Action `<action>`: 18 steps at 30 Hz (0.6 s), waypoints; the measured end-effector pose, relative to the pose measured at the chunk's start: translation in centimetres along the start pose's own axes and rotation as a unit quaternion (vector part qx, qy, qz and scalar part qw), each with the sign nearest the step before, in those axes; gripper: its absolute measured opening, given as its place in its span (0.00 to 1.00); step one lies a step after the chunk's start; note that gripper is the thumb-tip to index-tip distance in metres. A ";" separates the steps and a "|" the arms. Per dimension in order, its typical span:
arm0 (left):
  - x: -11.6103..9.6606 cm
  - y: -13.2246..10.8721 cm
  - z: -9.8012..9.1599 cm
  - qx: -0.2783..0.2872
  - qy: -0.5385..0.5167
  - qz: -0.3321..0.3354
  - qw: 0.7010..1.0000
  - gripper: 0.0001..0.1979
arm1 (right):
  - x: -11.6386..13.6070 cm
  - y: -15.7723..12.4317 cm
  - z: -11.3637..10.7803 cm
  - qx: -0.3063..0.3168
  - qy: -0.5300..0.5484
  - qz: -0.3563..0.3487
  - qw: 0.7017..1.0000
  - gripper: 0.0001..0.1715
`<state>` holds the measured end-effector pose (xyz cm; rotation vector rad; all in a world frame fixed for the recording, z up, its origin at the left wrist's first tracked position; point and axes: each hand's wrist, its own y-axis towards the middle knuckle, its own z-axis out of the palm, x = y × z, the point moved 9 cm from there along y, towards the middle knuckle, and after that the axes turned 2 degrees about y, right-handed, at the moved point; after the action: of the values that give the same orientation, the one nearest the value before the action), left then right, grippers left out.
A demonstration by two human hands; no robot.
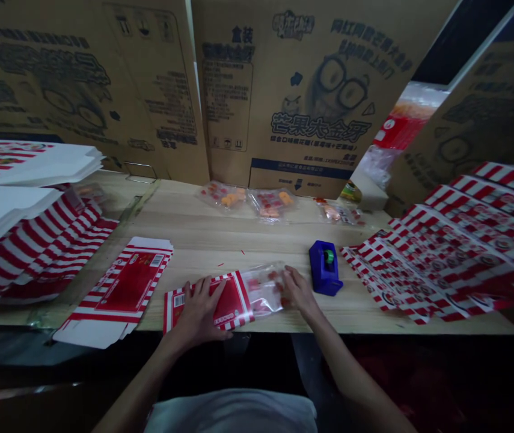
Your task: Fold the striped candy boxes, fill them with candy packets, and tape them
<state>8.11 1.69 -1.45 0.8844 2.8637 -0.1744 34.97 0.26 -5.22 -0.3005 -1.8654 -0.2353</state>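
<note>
A red-and-white striped box [234, 300] lies near the table's front edge. My left hand [199, 310] rests on top of it with the fingers spread. From the box's right end sticks out a clear plastic packet [263, 291] with reddish pieces inside. My right hand [299, 291] has its fingers closed on the packet's right end; the fingertips are partly hidden. Just right of that hand stands a blue tape dispenser [324, 267] with a green roll. Another flat striped box [133, 279] lies to the left.
Three clear candy packets [271, 202] lie along the back, before tall cardboard boxes [302, 90]. Striped cartons [53, 240] are piled at the left, with white flaps [8, 207] showing. Overlapping striped sheets [446, 252] cover the right side. The table's front edge [374, 329] runs beneath my forearms.
</note>
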 end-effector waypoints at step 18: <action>-0.2 -1.5 -4.6 -0.194 -0.086 -0.128 0.969 0.58 | 5.6 -7.2 5.2 -0.085 0.204 -0.036 0.975 0.23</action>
<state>6.94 1.09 3.22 0.4049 2.6981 0.2626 26.33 -4.51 -1.56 -0.2775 -1.4522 -0.4729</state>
